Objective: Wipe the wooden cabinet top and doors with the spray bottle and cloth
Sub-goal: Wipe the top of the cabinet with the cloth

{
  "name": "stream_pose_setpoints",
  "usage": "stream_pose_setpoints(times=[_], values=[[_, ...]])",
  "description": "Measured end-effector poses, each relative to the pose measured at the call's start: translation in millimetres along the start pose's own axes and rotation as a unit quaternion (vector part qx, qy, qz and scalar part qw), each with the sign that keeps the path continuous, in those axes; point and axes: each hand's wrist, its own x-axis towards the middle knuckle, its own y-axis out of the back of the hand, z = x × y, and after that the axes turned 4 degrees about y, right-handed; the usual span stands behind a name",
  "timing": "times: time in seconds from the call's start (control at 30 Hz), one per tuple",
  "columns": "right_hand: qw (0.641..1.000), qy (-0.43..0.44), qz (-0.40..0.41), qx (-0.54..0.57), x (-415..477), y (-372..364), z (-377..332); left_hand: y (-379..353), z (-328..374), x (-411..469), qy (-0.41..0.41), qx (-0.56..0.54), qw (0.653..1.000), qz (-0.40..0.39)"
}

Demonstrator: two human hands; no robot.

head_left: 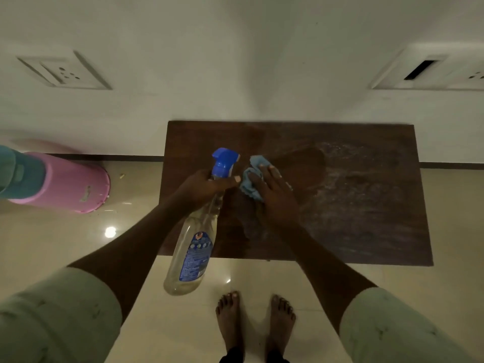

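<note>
under right hand (275, 197), blue cloth (248, 188)

Views: 1. Head camera, wide-angle, worn by a standing person; faces forward and steeply down, near the cabinet top (353, 205); wall (235, 61) at frame top, feet (230, 318) at frame bottom.
</note>
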Motion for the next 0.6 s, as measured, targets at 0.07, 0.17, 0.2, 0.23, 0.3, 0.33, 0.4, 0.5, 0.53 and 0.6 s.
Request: stream_pose_setpoints(times=[0.07, 0.17, 0.2, 0.23, 0.3, 0.33, 0.4, 0.5, 0.53, 0.6], values=[[0.999, 0.036, -0.038, 0.005, -3.2, 0.0, -0.5, 0.2, -0.8, 0.4, 0.003, -0.002, 1.000, -0.010], [0.998, 0.053, -0.006, -0.045, 9.1, 15.4, 32.2, 3.5, -3.5, 0.9, 0.012, -0.005, 1.000, -0.017], [0.998, 0.017, 0.019, -0.061, 17.4, 22.0, 43.7, 6.1, -5.3, 2.1, 0.018, -0.010, 1.000, -0.017], [0.996, -0.032, 0.051, -0.066, 25.8, 27.5, 53.6, 7.8, -7.3, 2.0, 0.025, -0.013, 0.999, -0.016], [0.984, -0.130, 0.103, -0.063, 45.0, 30.3, 54.1, 10.2, -11.5, 1.5, 0.036, -0.017, 0.999, -0.016], [0.981, -0.155, 0.104, -0.057, 54.4, 24.7, 45.8, 11.5, -13.7, 2.4, 0.041, -0.019, 0.999, -0.017], [0.989, -0.124, 0.066, -0.039, 62.4, 6.9, 16.7, 12.2, -17.9, 1.4, 0.052, -0.017, 0.998, -0.021], [1.000, -0.008, 0.008, -0.019, 61.0, -9.9, -9.4, 11.8, -15.8, 4.4, 0.067, -0.017, 0.997, -0.029], [1.000, 0.022, 0.001, -0.021, 63.3, -4.4, -5.5, 11.3, -13.7, 5.1, 0.069, -0.019, 0.997, -0.030], [0.997, 0.038, 0.024, -0.055, 70.9, 10.7, 17.2, 12.7, -10.0, 7.0, 0.066, -0.023, 0.997, -0.034]])
